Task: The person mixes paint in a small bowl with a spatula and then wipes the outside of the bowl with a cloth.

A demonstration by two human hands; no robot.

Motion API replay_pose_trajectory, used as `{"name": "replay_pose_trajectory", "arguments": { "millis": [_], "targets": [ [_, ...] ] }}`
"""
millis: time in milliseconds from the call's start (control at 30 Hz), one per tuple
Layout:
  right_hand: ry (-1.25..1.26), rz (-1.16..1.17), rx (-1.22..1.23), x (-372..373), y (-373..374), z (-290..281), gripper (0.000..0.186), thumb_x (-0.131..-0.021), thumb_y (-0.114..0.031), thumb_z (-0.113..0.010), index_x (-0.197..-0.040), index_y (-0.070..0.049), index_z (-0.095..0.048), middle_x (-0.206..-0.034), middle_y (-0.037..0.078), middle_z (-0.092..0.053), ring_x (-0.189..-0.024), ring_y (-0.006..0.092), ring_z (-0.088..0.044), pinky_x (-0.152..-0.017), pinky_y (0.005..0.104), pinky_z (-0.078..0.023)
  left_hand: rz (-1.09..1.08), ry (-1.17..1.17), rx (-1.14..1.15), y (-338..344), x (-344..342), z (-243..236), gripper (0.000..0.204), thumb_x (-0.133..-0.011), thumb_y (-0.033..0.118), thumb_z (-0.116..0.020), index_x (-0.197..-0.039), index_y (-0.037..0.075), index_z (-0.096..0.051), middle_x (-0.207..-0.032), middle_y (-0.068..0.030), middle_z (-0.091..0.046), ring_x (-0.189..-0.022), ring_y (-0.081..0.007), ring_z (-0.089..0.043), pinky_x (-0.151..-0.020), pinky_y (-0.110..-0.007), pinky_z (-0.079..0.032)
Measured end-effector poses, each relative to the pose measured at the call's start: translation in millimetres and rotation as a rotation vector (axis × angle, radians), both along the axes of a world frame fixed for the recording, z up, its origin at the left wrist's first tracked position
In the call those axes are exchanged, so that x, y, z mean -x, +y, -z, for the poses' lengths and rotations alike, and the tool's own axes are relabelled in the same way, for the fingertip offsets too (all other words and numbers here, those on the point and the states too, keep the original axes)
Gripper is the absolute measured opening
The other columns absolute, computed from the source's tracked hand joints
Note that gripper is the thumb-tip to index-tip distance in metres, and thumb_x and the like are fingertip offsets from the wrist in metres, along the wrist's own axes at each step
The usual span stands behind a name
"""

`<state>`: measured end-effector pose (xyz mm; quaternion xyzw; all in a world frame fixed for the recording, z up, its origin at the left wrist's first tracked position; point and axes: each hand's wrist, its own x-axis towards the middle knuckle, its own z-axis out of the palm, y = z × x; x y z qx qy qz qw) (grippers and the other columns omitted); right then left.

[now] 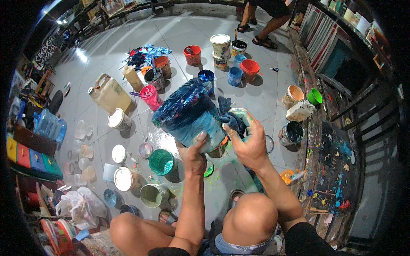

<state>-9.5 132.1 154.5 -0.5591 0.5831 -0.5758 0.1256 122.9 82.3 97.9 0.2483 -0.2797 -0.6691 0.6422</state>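
Raised in front of me is a paint tub [188, 117], tilted on its side and smeared with dark and light blue paint. My left hand [193, 155] grips it from below, thumb pressed on its wall. In the fingers of my right hand [251, 143] is a crumpled dark blue rag [232, 120], pressed against the tub's right side. Blue-green paint stains those fingers. Just beyond the tub stand a pink cup [150, 98] and a small container of deep blue paint [206, 77]. A container of green paint [162, 162] is on the floor left of my left forearm.
Several paint pots cover the tiled floor, among them a red one [250, 69] and a dark one [292, 133]. At left stand a jug of yellowish liquid [112, 96] and a plastic bag [81, 207]. A paint-stained bench [331, 170] lies right; a person's legs [273, 27] show far off.
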Motion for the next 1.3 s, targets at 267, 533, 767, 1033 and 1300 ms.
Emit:
{"name": "replay_pose_trajectory", "arguments": {
  "millis": [267,533,767,1033,1300],
  "targets": [
    [-0.197,0.027,-0.096,-8,19,23,0.028,-0.086,-0.02,-0.074,-0.101,0.001,-0.062,-0.092,0.012,-0.067,-0.084,0.0195,-0.064,-0.075,0.0336,-0.05,-0.04,-0.168,0.044,-18,17,-4,0.062,-0.078,0.005,-0.071,-0.133,0.003,-0.043,-0.12,-0.012,-0.058,-0.11,-0.0271,-0.06,-0.097,-0.044,-0.049],
    [-0.819,0.169,-0.016,29,17,32,0.031,-0.098,-0.029,-0.06,-0.106,0.001,-0.064,-0.1,0.007,-0.067,-0.09,0.0116,-0.061,-0.08,0.0284,-0.049,0.108,0.139,-0.006,-31,12,32,0.074,-0.076,0.012,-0.074,-0.138,0.005,-0.036,-0.125,-0.0121,-0.054,-0.113,-0.0273,-0.058,-0.098,-0.043,-0.05],
    [-0.318,0.071,0.019,5,9,13,0.037,-0.09,-0.023,-0.072,-0.113,0.003,-0.062,-0.104,0.008,-0.065,-0.094,0.0136,-0.062,-0.084,0.0288,-0.049,0.143,0.038,0.126,-23,6,39,0.065,-0.08,0.027,-0.067,-0.135,0.001,-0.044,-0.129,-0.013,-0.055,-0.121,-0.0295,-0.054,-0.106,-0.046,-0.043],
    [-0.367,-0.291,-0.058,12,-5,18,0.045,-0.09,-0.02,-0.066,-0.126,0.004,-0.054,-0.115,0.015,-0.06,-0.103,0.0203,-0.061,-0.091,0.0316,-0.047,0.119,-0.01,0.226,-19,-5,35,0.068,-0.078,0.024,-0.069,-0.136,0.0,-0.042,-0.13,-0.0147,-0.054,-0.119,-0.032,-0.056,-0.105,-0.05,-0.044],
    [0.024,-0.337,-0.044,20,-8,15,0.055,-0.088,-0.038,-0.059,-0.124,0.003,-0.051,-0.106,0.02,-0.057,-0.095,0.0314,-0.058,-0.086,0.0389,-0.046,0.228,-0.005,0.067,-18,-18,31,0.093,-0.06,0.019,-0.084,-0.139,0.004,-0.039,-0.129,-0.0139,-0.055,-0.117,-0.0315,-0.057,-0.101,-0.045,-0.047]
  ]
}}
